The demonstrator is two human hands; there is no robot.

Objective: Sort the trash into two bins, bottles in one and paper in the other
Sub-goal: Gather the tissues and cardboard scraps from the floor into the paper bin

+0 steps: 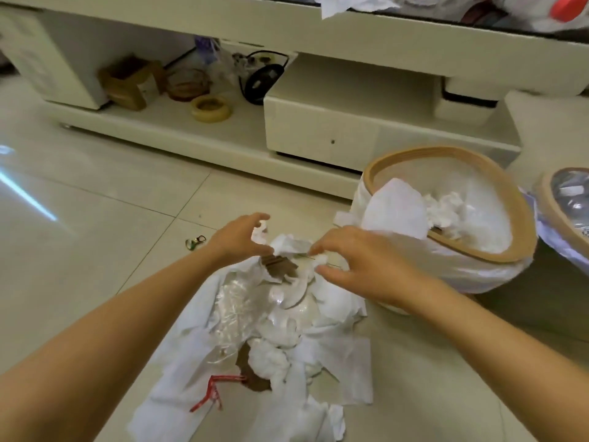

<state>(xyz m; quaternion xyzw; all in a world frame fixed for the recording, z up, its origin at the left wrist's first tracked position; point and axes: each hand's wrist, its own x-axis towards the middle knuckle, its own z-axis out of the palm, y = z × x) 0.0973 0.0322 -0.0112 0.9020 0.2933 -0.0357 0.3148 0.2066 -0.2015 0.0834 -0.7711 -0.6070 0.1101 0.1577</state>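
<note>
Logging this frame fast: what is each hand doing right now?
Left hand: fingers curled round a crumpled white paper scrap.
Right hand: pinches crumpled white tissue on the pile.

— Where are your arms?
— Both your forearms are bare and reach forward and down from the lower corners, converging toward the middle of the view.
— Your left hand (239,239)?
— Back up, fingers curled forward, thumb below them, a gap between the two. Whether it grips anything, you cannot tell.
— And your right hand (360,266)?
— Back up as well, angled in toward the left one, fingers bent, tips pointing left. The two hands are near, apart.
</note>
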